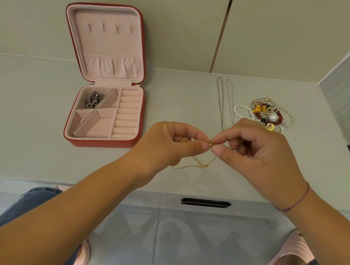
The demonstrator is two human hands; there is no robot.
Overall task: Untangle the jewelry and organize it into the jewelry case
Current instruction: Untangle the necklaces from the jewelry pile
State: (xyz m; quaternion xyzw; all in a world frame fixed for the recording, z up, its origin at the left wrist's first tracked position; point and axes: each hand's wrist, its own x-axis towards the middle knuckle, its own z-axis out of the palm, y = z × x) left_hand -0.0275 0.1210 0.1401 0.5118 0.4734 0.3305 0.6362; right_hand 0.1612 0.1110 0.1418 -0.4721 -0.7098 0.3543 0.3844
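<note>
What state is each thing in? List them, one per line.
jewelry case: open, lid upright.
dark silver piece: in the case's back-left compartment.
gold chain: pinched between left hand and right hand, slack drooping.
silver chain: laid out on the counter.
jewelry pile: tangled.

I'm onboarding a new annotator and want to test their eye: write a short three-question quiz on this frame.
1. True or false: the jewelry case has its lid shut.
2. What do the left hand and right hand pinch between them? A) a watch B) a thin gold chain C) a hair comb
3. Fill in: the dark sparkly piece lies in the case's ____-left compartment, near or far from the person.
Key: 1 false; 2 B; 3 far.
</note>
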